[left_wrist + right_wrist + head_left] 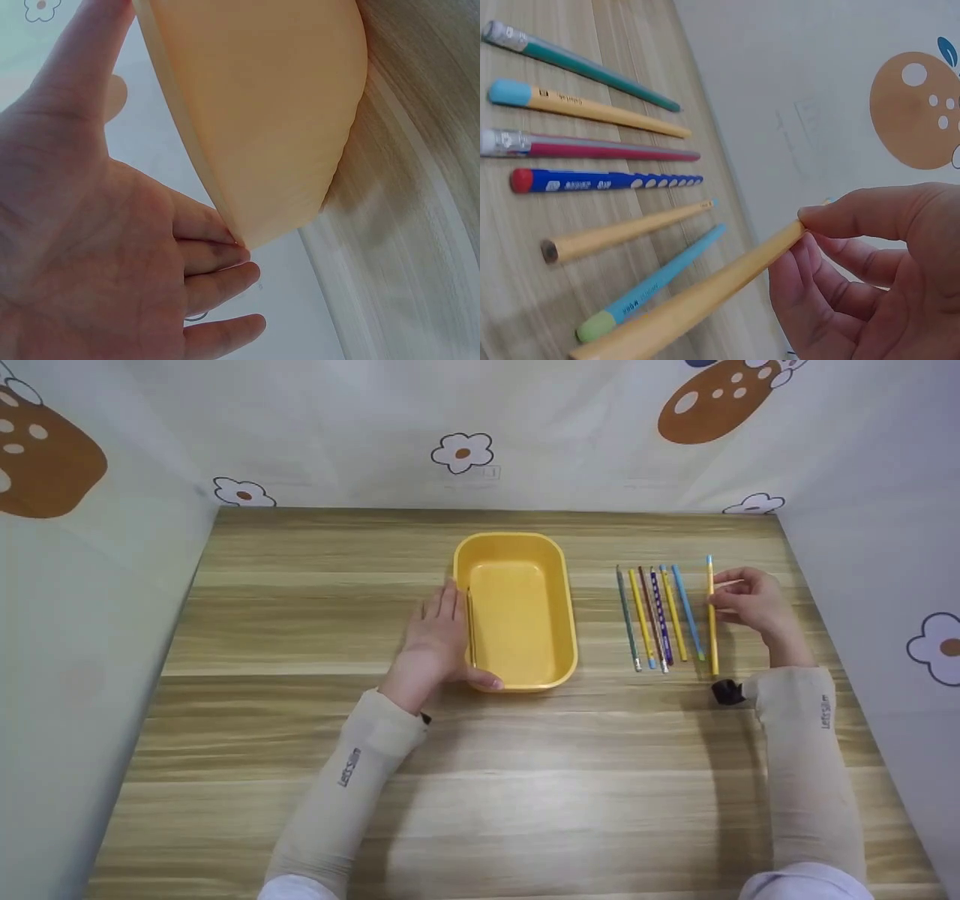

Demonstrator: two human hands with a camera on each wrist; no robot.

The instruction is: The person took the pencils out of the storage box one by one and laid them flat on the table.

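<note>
My right hand (pixel 757 600) pinches a yellow pencil (pixel 712 637) between thumb and fingers. In the right wrist view this pencil (pixel 705 292) slants above the table, beside the row of other pencils. My left hand (pixel 439 641) rests against the left side of a yellow plastic tray (pixel 568 615). Its fingers lie fairly straight along the rim, and its thumb reaches over the near left corner. A slim pencil (pixel 472 630) lies inside the tray along the left wall. From the left wrist view, the tray's outer wall (pixel 262 112) appears beside the fingers and thumb.
Between tray and right hand, several pencils lie roughly side by side: a green one (pixel 628 619), a blue patterned one (pixel 660 615) and a light blue one (pixel 688 611) among them. A patterned white sheet (pixel 570 450) borders the wooden table (pixel 300 607) at back and sides.
</note>
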